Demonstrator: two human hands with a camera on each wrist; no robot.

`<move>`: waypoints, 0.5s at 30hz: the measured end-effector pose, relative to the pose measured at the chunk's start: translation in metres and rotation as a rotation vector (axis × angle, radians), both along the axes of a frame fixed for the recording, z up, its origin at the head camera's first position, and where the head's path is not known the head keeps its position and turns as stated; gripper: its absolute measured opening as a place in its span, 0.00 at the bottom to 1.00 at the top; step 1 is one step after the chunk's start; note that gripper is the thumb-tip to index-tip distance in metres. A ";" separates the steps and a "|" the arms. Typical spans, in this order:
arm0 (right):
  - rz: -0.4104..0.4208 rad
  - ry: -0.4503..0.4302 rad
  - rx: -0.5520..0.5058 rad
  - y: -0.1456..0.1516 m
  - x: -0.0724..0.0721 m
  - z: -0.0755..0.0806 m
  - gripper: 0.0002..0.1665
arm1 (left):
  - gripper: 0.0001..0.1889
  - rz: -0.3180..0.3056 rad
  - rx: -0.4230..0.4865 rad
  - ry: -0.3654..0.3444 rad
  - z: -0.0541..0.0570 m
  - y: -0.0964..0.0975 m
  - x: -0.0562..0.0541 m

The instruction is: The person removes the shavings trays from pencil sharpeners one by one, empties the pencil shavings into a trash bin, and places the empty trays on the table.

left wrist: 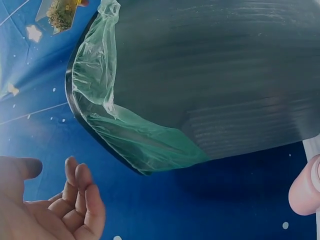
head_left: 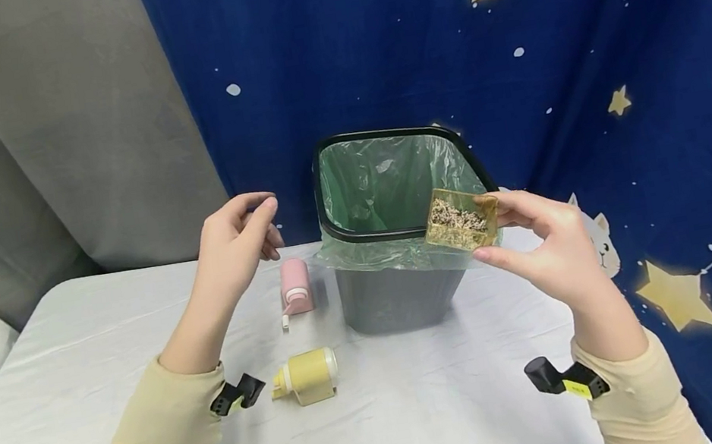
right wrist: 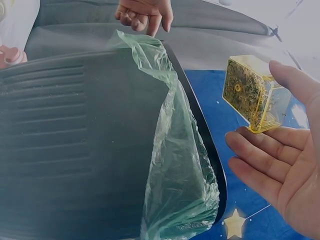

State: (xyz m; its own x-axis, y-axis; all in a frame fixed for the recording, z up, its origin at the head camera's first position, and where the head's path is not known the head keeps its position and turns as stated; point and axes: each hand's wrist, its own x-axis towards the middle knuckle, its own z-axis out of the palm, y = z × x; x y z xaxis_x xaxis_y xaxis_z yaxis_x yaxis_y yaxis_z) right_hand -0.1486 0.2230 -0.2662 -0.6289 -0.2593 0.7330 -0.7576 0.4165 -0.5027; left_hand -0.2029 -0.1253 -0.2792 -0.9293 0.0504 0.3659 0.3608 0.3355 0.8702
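My right hand pinches a small see-through yellow shavings box between thumb and fingers. Dark and pale shavings fill part of it. The box is held tilted at the front right rim of a grey trash bin, lined with a green plastic bag. To the left of the bin, my left hand hovers with loosely bent fingers and nothing in it. Below that hand stands a pink crank pencil sharpener. Nearer to me is a yellow one, its crank hidden or too small to tell.
A white cloth covers the table. Behind the bin hangs a blue curtain with stars, and a grey curtain hangs at the left. The bag's edge folds over the bin's black rim.
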 end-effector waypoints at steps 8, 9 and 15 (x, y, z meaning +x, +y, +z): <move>-0.067 0.004 0.007 0.002 -0.001 0.009 0.34 | 0.24 -0.071 -0.064 -0.156 0.000 0.011 -0.008; -0.066 0.004 -0.002 0.002 -0.001 0.011 0.34 | 0.24 -0.076 -0.064 -0.161 -0.001 0.013 -0.009; -0.095 0.011 -0.004 0.005 -0.003 0.018 0.34 | 0.24 -0.104 -0.058 -0.183 -0.004 0.023 -0.007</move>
State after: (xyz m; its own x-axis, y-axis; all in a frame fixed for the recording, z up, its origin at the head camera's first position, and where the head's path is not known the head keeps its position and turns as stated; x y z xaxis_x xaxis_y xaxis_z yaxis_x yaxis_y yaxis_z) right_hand -0.1519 0.2282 -0.2481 -0.6428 -0.1955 0.7407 -0.7199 0.4848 -0.4967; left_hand -0.2098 -0.1027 -0.2833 -0.9686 0.1659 0.1852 0.2339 0.3561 0.9047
